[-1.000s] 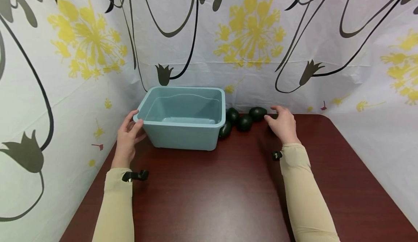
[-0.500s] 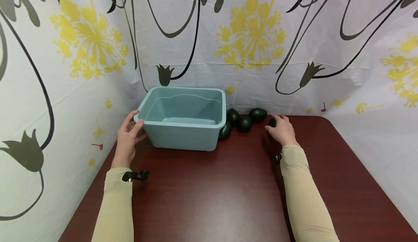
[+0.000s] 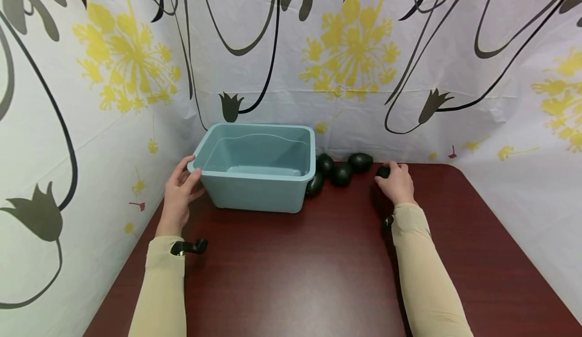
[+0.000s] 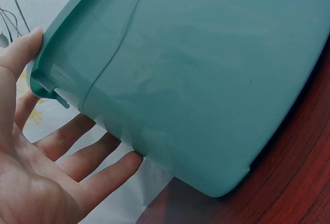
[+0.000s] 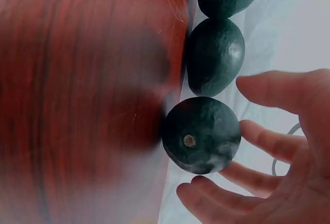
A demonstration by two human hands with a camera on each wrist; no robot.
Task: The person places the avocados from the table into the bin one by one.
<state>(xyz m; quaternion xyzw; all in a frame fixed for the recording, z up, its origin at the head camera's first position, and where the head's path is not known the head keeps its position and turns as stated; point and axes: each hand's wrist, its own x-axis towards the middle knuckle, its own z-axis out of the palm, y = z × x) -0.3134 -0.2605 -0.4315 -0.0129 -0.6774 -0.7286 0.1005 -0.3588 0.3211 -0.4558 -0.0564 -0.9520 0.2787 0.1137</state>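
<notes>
A pale blue plastic bin (image 3: 252,193) stands at the back left of the table. My left hand (image 3: 178,195) grips its near left corner, thumb at the rim and fingers along the outside; the left wrist view shows these fingers (image 4: 111,175) against the wall. At the back edge my right hand (image 3: 396,184) reaches round a dark green avocado (image 5: 201,136). In the right wrist view its fingers lie against the far side of the avocado, while the thumb (image 5: 268,89) stands a little apart from it. Another avocado (image 5: 216,56) sits just beside that one.
Several more avocados, among them one near the back edge (image 3: 360,162) and one by the bin's right wall (image 3: 314,184), cluster right of the bin. The dark red-brown table (image 3: 291,271) stretches toward me. A patterned white cloth (image 3: 354,109) hangs behind and at both sides.
My right hand has come down from above the back edge onto the avocado, then shifted slightly right. The left hand and the bin have stayed in place.
</notes>
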